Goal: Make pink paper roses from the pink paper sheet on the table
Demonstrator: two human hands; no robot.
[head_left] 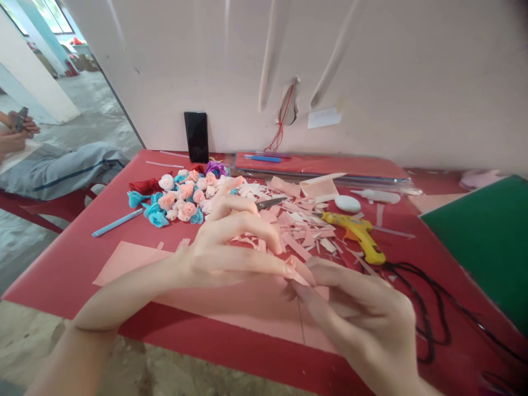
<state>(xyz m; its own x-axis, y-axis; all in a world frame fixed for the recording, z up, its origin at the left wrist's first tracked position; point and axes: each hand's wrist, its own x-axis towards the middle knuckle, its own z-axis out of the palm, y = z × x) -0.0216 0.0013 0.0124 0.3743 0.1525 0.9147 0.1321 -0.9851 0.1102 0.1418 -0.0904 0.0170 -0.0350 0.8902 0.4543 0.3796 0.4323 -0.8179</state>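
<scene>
A small piece of pink paper, curled like a rose [297,265], is held up over the table's front part. My right hand [365,313] pinches it between thumb and fingers from the right. From the left, my left hand [235,242] closes its fingertips on the same paper rose; its other fingers are bent and raised, and its thumb is hidden. Under both hands lies a large sheet of pink paper [247,308]. Pink paper scraps [297,220] are strewn behind the hands, with dark scissors [271,203] among them, partly covered by my left hand.
Finished paper roses [185,192] are heaped at left, near a blue stick [117,223]. A yellow glue gun [358,234] with a black cord [429,308] lies right, by a green sheet [482,242]. A phone [197,137] leans on the wall. Another person's hands [18,132] show far left.
</scene>
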